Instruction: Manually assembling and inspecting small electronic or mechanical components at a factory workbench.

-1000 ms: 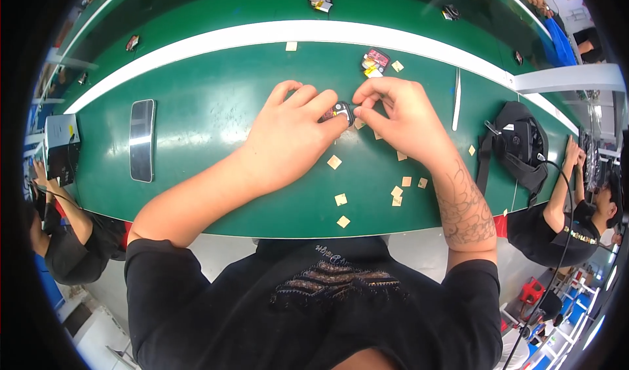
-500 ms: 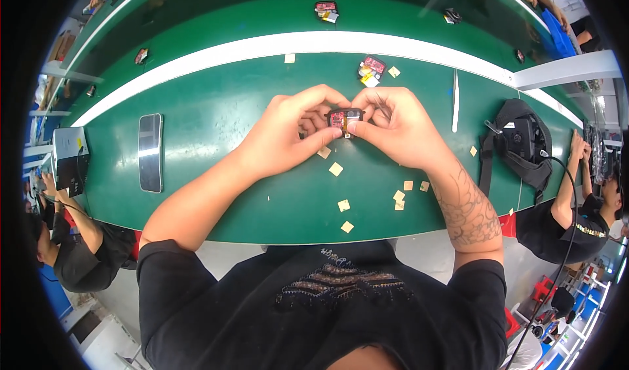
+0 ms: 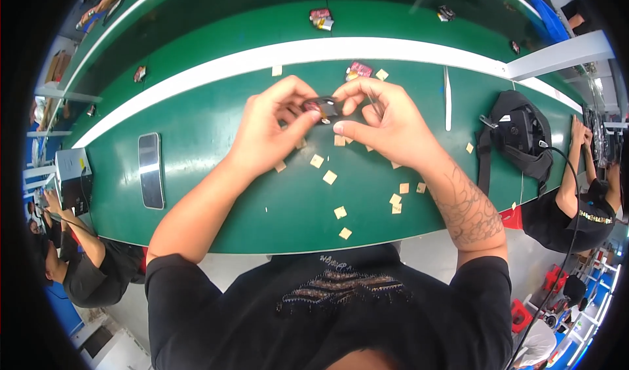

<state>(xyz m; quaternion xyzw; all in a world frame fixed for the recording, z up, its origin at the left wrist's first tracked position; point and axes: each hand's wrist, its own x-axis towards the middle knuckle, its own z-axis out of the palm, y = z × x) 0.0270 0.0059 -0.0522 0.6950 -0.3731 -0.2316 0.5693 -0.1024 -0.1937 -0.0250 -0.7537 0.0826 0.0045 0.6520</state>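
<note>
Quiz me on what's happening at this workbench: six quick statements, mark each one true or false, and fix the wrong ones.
1. The left hand holds a small dark device. True.
2. A black bag lies to the right of the right hand. True.
3. The right hand is pressed flat on the bag. False: it is at the device's right side.
4. Pale square pieces lie on the green table. True.
5. All those pieces form one neat stack. False: they are scattered.
6. The thing lying nearest left of the left hand is a hammer. False: it's a phone.
</note>
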